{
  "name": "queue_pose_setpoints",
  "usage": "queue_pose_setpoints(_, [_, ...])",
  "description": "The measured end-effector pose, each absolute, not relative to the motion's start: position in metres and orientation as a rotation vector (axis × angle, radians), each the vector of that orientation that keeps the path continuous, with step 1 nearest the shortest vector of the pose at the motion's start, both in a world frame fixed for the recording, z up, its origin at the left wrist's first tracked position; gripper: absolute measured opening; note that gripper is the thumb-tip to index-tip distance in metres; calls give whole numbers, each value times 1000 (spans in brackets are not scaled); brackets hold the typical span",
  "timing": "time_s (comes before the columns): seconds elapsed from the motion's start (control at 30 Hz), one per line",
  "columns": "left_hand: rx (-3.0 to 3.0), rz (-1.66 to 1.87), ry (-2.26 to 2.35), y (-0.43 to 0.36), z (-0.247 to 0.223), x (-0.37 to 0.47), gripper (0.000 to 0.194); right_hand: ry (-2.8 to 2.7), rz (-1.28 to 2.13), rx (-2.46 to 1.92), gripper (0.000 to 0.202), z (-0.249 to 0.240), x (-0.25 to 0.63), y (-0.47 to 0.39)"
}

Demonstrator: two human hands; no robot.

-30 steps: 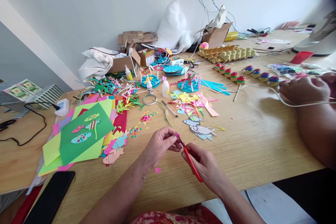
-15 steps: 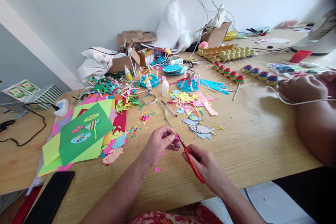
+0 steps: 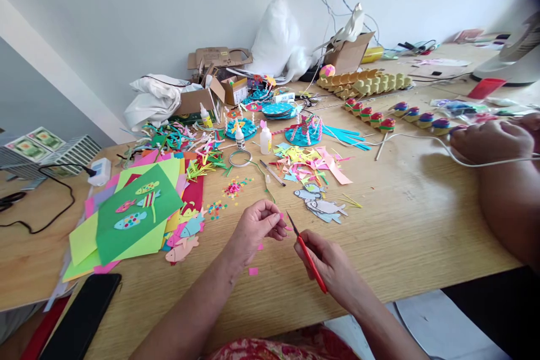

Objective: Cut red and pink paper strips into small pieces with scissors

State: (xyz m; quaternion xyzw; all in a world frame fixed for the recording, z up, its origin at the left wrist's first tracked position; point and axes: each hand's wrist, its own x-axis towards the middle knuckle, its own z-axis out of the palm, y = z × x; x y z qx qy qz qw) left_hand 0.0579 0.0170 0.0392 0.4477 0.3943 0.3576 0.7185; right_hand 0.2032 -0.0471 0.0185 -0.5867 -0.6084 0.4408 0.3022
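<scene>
Between thumb and fingertips my left hand pinches a small piece of pink paper. My right hand is wrapped round the red handles of the scissors, whose dark blades point up toward the pink paper, a little apart from it. Below my left hand, a pink paper scrap lies on the table. Beyond my hands are grey-blue paper fish. On the left, a green sheet bearing several paper fish rests on coloured paper.
A black phone lies at the front left. Glue bottles, a tape ring, a pen and paper scraps are beyond my hands. Another person's hand is at the right, near a white cable.
The scissors have moved slightly away from the pink paper, leaving a gap. My left hand stays nearly in place.
</scene>
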Motion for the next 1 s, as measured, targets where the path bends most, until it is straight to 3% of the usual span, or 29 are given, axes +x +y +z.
queue_pose_setpoints(1.0, [831, 808, 831, 12, 36, 64, 22, -1666, 1020, -1535, 29, 17, 197, -45])
